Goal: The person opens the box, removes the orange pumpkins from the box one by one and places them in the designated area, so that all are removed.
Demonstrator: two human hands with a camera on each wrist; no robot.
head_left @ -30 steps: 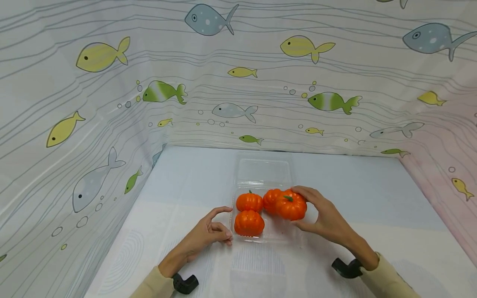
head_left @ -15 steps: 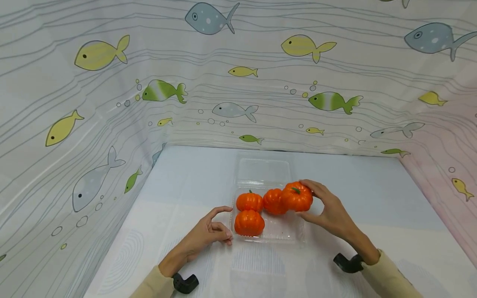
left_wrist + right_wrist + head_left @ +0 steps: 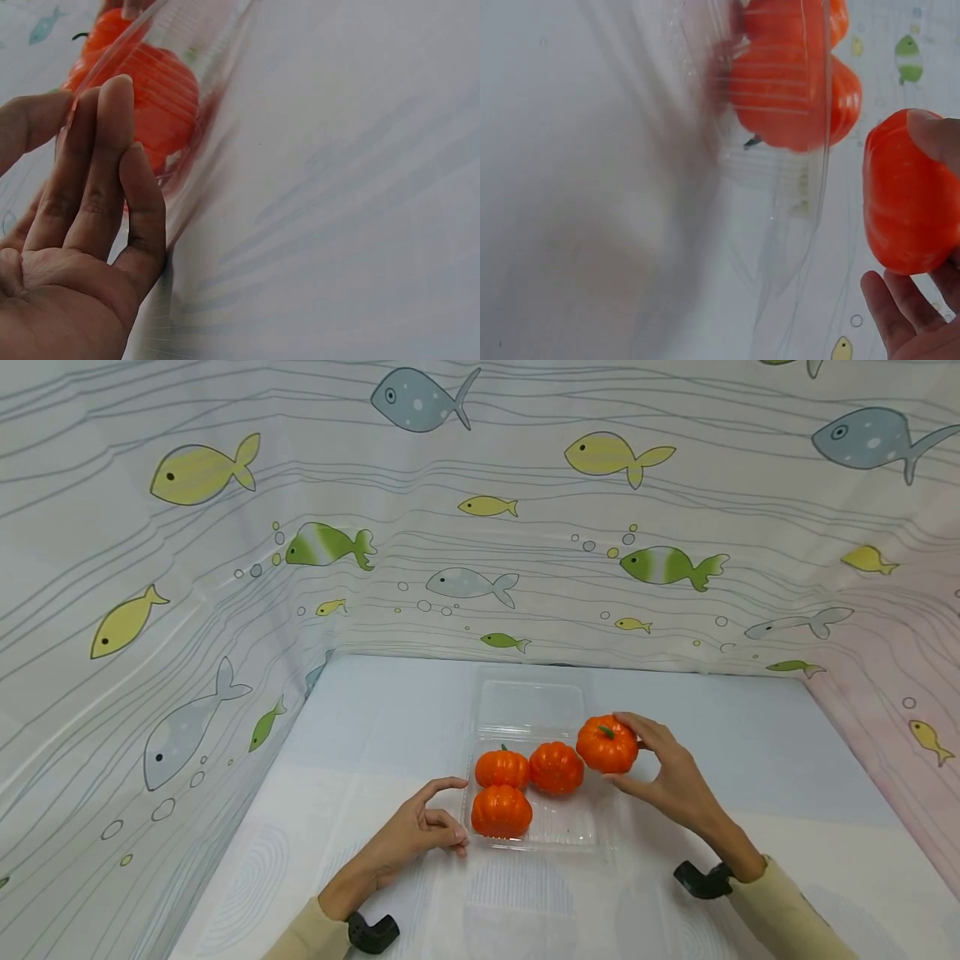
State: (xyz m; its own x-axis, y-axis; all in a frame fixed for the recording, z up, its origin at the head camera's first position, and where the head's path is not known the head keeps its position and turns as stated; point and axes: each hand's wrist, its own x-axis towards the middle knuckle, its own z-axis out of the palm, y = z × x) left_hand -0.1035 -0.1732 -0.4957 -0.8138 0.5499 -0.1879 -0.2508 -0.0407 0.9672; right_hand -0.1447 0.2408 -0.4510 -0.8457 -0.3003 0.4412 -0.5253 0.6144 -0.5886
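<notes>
A clear plastic clamshell container [image 3: 555, 842] lies with its lid folded back. Inside are an orange toy pumpkin [image 3: 502, 768] at the back left, a second pumpkin [image 3: 502, 812] in front of it, and a third pumpkin [image 3: 557, 768] at the back middle. My right hand [image 3: 663, 774] holds another toy pumpkin [image 3: 607, 744] with a green stem between thumb and fingers, raised over the container's back right. In the right wrist view, this pumpkin [image 3: 907, 195] is apart from the container. My left hand [image 3: 416, 827] pinches the container's left rim; its fingers [image 3: 112, 120] lie against the wall.
The container's lid [image 3: 531, 703] lies flat behind the base on the pale patterned tablecloth [image 3: 375, 710]. A fish-print curtain [image 3: 540, 527] encloses the back and sides. Black bands [image 3: 372, 933] sit on both wrists.
My right hand has moved the held pumpkin right and away from me, off the third pumpkin, which is now fully visible. The left hand has stayed put.
</notes>
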